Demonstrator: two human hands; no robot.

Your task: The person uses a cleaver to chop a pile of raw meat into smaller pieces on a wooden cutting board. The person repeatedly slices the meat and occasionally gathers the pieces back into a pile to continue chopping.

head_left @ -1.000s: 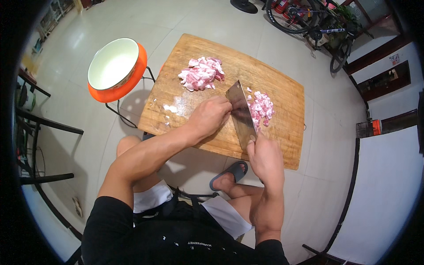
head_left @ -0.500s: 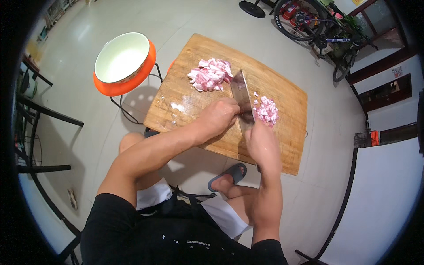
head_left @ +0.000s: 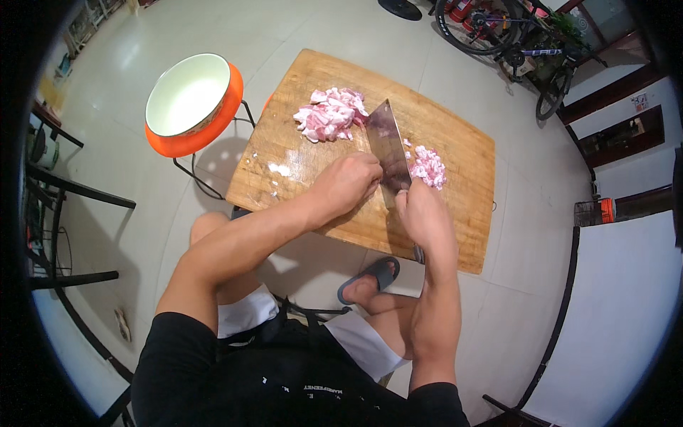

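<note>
A wide cleaver (head_left: 388,146) stands on edge on the wooden cutting board (head_left: 455,235), its blade pointing away from me. My right hand (head_left: 425,212) grips its handle near the board's front edge. Just left of the blade, my left hand (head_left: 348,181) rests on the board with fingers curled down; whatever lies under the fingertips is hidden. A heap of sliced pink and white raw meat (head_left: 331,115) sits at the far left of the board. To the right of the blade lies a smaller pile of finely chopped meat (head_left: 428,168).
A white-lined enamel bowl (head_left: 188,94) sits on an orange stool (head_left: 178,144) with black legs, left of the board. My sandalled foot (head_left: 368,281) is below the front edge. Black metal legs (head_left: 78,188) stand at the left, and a bicycle (head_left: 498,32) at the far right.
The cleaver has shifted slightly, its blade now leaning a little more and showing more of its face. Both hands stay close to their places; the whole view has moved a little.
</note>
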